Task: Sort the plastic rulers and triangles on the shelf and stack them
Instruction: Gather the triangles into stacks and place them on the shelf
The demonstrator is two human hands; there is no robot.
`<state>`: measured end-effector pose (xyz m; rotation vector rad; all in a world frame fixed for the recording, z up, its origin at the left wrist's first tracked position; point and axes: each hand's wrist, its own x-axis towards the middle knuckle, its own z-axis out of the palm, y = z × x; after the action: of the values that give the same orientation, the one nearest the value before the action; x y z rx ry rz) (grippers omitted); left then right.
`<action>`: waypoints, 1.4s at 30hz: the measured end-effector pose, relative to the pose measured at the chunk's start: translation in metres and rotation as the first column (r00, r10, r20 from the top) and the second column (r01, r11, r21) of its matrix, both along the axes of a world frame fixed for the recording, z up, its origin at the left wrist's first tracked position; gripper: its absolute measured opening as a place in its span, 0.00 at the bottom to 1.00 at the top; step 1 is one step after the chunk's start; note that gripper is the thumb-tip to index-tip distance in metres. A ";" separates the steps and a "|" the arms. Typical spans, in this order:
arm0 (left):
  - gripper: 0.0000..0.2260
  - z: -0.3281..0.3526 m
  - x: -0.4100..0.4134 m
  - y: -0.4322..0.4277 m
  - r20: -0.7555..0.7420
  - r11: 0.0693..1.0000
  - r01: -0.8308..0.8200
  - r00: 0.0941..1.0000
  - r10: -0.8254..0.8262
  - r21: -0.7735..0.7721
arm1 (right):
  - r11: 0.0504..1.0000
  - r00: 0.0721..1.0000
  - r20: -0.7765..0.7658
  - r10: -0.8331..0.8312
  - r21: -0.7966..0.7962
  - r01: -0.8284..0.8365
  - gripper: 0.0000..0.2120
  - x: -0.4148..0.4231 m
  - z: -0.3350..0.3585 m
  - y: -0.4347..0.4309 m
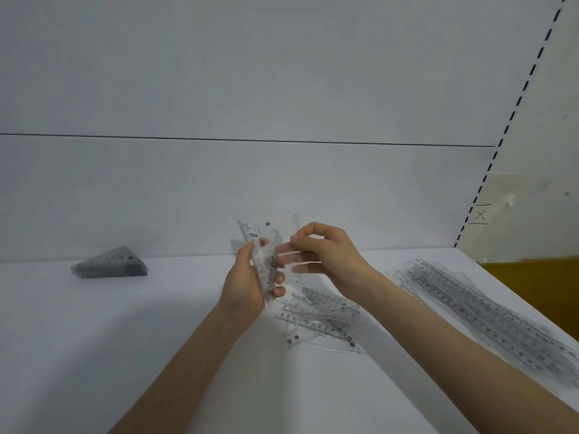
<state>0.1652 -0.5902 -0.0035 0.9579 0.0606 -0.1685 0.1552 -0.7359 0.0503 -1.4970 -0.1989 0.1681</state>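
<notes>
On the head camera, my only feed, much is hard to read, because everything I care about is see-through plastic on a white shelf [156, 339]. The left hand [246, 280] has fingers and thumb curled round a small bundle of clear plastic triangles [260, 236], held upright above the shelf. I cannot count the sheets in it, and of its printing I make out only a "0", a "2" and a dark dot near the top corner. The right hand [327, 250] pinches a narrow clear plastic strip [296, 222] between thumb and forefinger, just beside the bundle. Its lower fingers show blurred through the plastic, and I cannot tell whether the strip is a ruler or a triangle's edge. Below the hands lies a loose heap of clear rulers and triangles [319, 317], overlapping so that separate pieces are hard to pick apart; one scale reads "4 3 2 1 0 1 2 3 4". To the right a long stack of clear straight rulers [488, 311] runs off the frame's edge, its digits smeared. Far left a neat stack of clear triangles [109, 264] sits blurred near the white back panel [250, 73]. On the slotted upright [518, 95] at right, a small tag [480, 215] bears an "X". Both forearms are cut off at the bottom edge.
</notes>
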 end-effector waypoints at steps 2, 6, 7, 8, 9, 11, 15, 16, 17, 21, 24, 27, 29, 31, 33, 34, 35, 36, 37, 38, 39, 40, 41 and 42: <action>0.15 0.001 0.000 0.001 0.004 1.000 -0.016 1.000 0.016 -0.011 | 0.999 1.000 0.016 -0.006 -0.049 0.007 0.05 0.003 -0.002 0.000; 0.20 0.005 -0.003 0.001 0.031 1.000 -0.019 0.999 0.019 -0.007 | 0.999 0.998 -0.046 -0.035 0.004 0.035 0.04 0.008 -0.006 0.002; 0.23 0.005 -0.004 0.000 0.038 1.000 -0.003 0.999 0.003 -0.001 | 0.999 0.997 -0.071 -0.036 0.030 0.038 0.03 0.009 -0.008 0.004; 0.23 0.006 -0.005 -0.001 0.042 1.000 0.016 0.999 -0.016 0.005 | 0.998 0.995 -0.091 -0.035 0.051 0.040 0.03 0.009 -0.009 0.007; 0.22 0.006 -0.006 -0.001 0.045 1.000 0.029 0.999 -0.029 0.007 | 0.997 0.994 -0.102 -0.037 0.058 0.043 0.02 0.011 -0.011 0.010; 0.23 0.008 -0.007 0.000 0.050 0.999 0.038 0.998 -0.038 0.006 | 0.997 0.993 -0.106 -0.057 0.043 0.061 0.03 0.013 -0.014 0.015; 0.20 0.009 -0.007 0.002 0.049 0.998 0.034 0.998 -0.032 -0.043 | 0.987 0.990 -0.052 -0.130 -0.106 0.124 0.03 0.014 -0.018 0.018; 0.16 0.009 -0.006 0.002 0.049 0.997 0.037 0.998 -0.034 -0.065 | 0.970 0.988 0.004 -0.154 -0.191 0.152 0.04 0.014 -0.019 0.019; 0.13 0.008 -0.005 0.002 0.047 0.997 0.038 0.998 -0.035 -0.066 | 0.943 0.982 0.069 -0.177 -0.274 0.190 0.04 0.014 -0.020 0.019; 0.11 0.004 -0.003 0.001 0.046 0.999 0.048 0.998 -0.048 -0.013 | 0.841 0.940 0.296 -0.170 -0.454 0.295 0.08 0.016 -0.023 0.019; 0.14 0.002 -0.001 0.002 0.021 0.997 0.073 0.997 -0.073 -0.005 | 0.830 0.946 0.312 -0.094 -0.500 0.247 0.09 0.017 -0.022 0.015; 0.16 0.000 0.001 0.004 -0.008 0.998 0.067 0.998 -0.067 0.009 | 0.851 0.955 0.292 -0.048 -0.490 0.192 0.09 0.021 -0.015 -0.001; 0.14 0.000 0.002 0.007 -0.006 0.998 0.056 0.998 -0.055 0.008 | 0.807 0.955 0.294 0.038 -0.572 0.144 0.06 0.024 -0.012 -0.021; 0.13 0.000 0.002 0.008 -0.008 0.999 0.053 0.999 -0.053 0.012 | 0.672 0.946 0.258 0.194 -0.738 0.064 0.03 0.025 -0.014 -0.041; 0.14 -0.001 0.004 0.009 -0.006 0.998 0.055 0.998 -0.055 0.023 | 0.493 0.934 0.160 0.320 -0.870 -0.019 0.08 0.022 -0.020 -0.055; 0.15 -0.001 0.004 0.009 -0.004 0.998 0.056 0.998 -0.056 0.030 | 0.410 0.932 0.105 0.346 -0.911 -0.050 0.14 0.019 -0.024 -0.060; 0.15 -0.002 0.004 0.009 -0.002 0.998 0.057 0.998 -0.057 0.039 | 0.343 0.933 0.064 0.355 -0.937 -0.066 0.19 0.015 -0.027 -0.063; 0.16 -0.002 0.004 0.009 0.000 0.997 0.058 0.998 -0.058 0.048 | 0.299 0.932 0.046 0.359 -0.952 -0.067 0.23 0.013 -0.031 -0.064; 0.16 -0.002 0.004 0.009 0.002 0.997 0.057 0.998 -0.057 0.054 | 0.281 0.932 0.051 0.359 -0.958 -0.055 0.24 0.010 -0.033 -0.065; 0.16 -0.002 0.003 0.009 0.004 0.997 0.056 0.998 -0.056 0.059 | 0.286 0.933 0.072 0.352 -0.958 -0.034 0.24 0.009 -0.036 -0.065; 0.16 -0.003 0.003 0.009 0.007 0.997 0.052 0.999 -0.053 0.061 | 0.305 0.936 0.098 0.339 -0.952 -0.010 0.23 0.007 -0.036 -0.064; 0.16 -0.003 0.003 0.009 0.008 0.997 0.047 0.999 -0.048 0.063 | 0.322 0.939 0.120 0.324 -0.947 0.010 0.21 0.004 -0.036 -0.063; 0.16 -0.003 0.003 0.009 0.009 0.997 0.041 0.999 -0.042 0.063 | 0.329 0.940 0.137 0.313 -0.944 0.028 0.19 0.003 -0.037 -0.063; 0.16 -0.004 0.004 0.009 0.011 0.998 0.034 0.999 -0.035 0.060 | 0.323 0.938 0.152 0.312 -0.945 0.046 0.17 0.001 -0.037 -0.062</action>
<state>0.1688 -0.5814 -0.0072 1.0203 0.0382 -0.1934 0.1565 -0.7981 0.0134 -2.7409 -0.5613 0.1924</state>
